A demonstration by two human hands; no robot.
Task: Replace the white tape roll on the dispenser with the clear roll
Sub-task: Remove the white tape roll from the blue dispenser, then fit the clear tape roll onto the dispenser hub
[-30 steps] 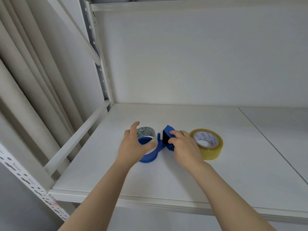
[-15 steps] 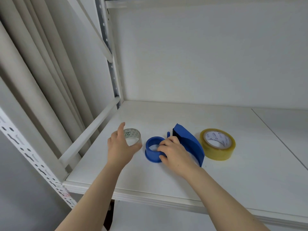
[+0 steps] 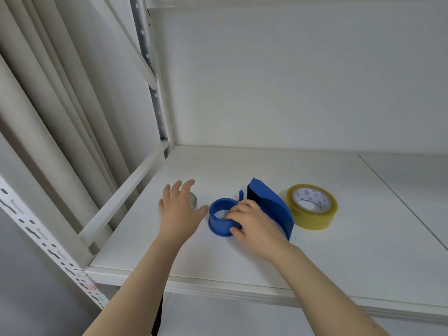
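Note:
The blue tape dispenser (image 3: pixel 269 204) lies on the white shelf (image 3: pixel 242 258), its round hub (image 3: pixel 219 220) bare. My right hand (image 3: pixel 252 220) grips the dispenser at the hub's right side. The white tape roll (image 3: pixel 193 200) lies flat on the shelf to the left of the hub, mostly hidden behind my left hand (image 3: pixel 179 207). That hand hovers over the roll with its fingers spread and holds nothing. The clear yellowish tape roll (image 3: pixel 312 207) lies flat just right of the dispenser.
A white side rail (image 3: pixel 123 190) and a perforated upright (image 3: pixel 155 93) bound the shelf on the left, with beige curtains (image 3: pixel 48 105) beyond. The shelf's front edge (image 3: pixel 242 291) runs below my forearms. A seam (image 3: pixel 400 202) crosses the board at the right.
My left hand carried the white roll off the hub to the left, set it on the shelf and let go. My right hand kept hold of the dispenser.

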